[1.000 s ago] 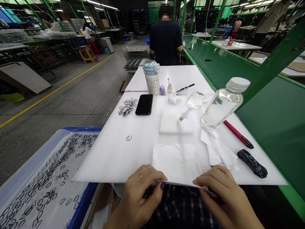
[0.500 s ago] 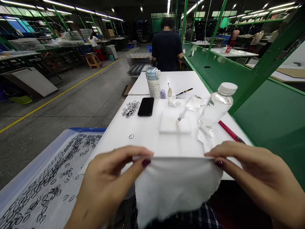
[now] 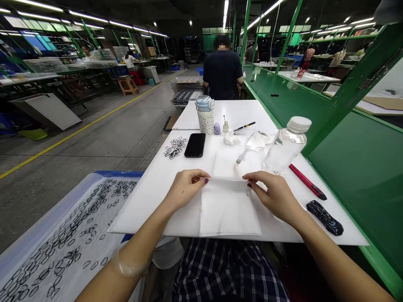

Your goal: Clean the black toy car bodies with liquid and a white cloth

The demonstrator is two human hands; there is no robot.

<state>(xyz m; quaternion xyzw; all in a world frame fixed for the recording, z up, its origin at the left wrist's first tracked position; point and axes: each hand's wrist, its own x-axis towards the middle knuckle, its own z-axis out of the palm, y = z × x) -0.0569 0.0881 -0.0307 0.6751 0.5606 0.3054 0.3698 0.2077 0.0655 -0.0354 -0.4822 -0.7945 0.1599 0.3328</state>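
Observation:
A white tissue [image 3: 229, 212] lies spread over the front of the white table, its near edge close to the table's edge. My left hand [image 3: 189, 188] pinches its far left corner between thumb and fingers. At the far right corner, my right hand [image 3: 272, 191] does the same, so the far edge is stretched straight between them. Just beyond is a white pad [image 3: 225, 165], with a clear tube with a pale tip [image 3: 241, 158] resting on it. Crumpled tissues [image 3: 258, 141] lie behind the tube.
A clear bottle [image 3: 287, 144], red cutter [image 3: 307, 181] and black bundle [image 3: 325, 217] stand or lie at right. At left are a phone [image 3: 194, 145], black rings [image 3: 175, 147] and a lidded cup [image 3: 205, 115]. A ring-covered tray [image 3: 69, 239] sits lower left. A person [image 3: 222, 73] sits ahead.
Both hands have moved forward and down with the tissue. It hung stretched in the air near me and now lies on the table. The black bundle has come into sight.

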